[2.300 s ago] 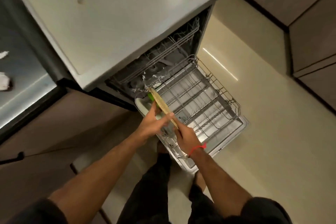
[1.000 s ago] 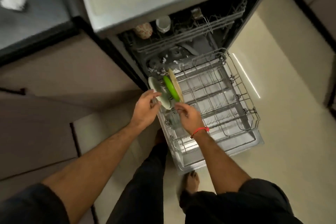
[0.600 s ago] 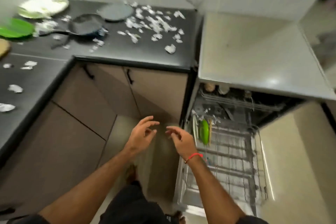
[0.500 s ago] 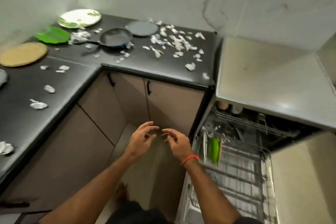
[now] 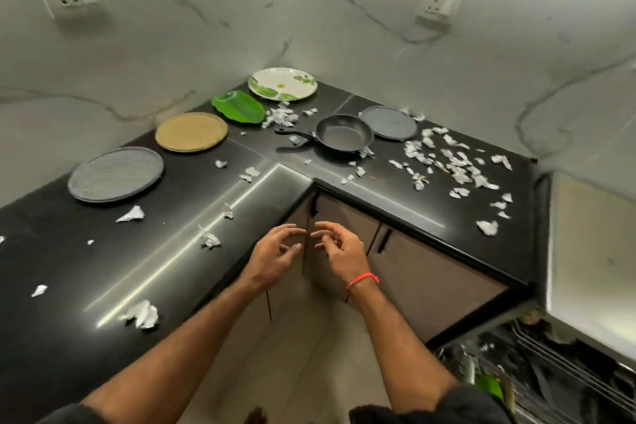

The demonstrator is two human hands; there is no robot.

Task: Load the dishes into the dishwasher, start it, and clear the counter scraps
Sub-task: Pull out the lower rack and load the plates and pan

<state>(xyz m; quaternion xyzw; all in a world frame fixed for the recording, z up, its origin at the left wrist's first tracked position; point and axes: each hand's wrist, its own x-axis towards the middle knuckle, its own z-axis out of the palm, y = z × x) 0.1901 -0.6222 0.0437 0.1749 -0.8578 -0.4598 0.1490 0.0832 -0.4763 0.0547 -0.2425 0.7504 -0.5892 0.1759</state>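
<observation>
Now that three plates stand in the open dishwasher's wire rack (image 5: 564, 375) at lower right, both hands have come away empty: the left hand (image 5: 275, 256) and right hand (image 5: 339, 251) hover before the black L-shaped counter's edge (image 5: 309, 182), fingers loosely curled, gripping nothing. Loading looks partly done: the large grey round plate (image 5: 115, 174), tan woven plate (image 5: 191, 132), green leaf-shaped plate (image 5: 238, 106), flowered white plate (image 5: 282, 84), black frying pan (image 5: 344, 137) and small grey plate (image 5: 389, 122) wait well apart, torn white paper scraps (image 5: 451, 165) lying between them, leaving open room to reach.
</observation>
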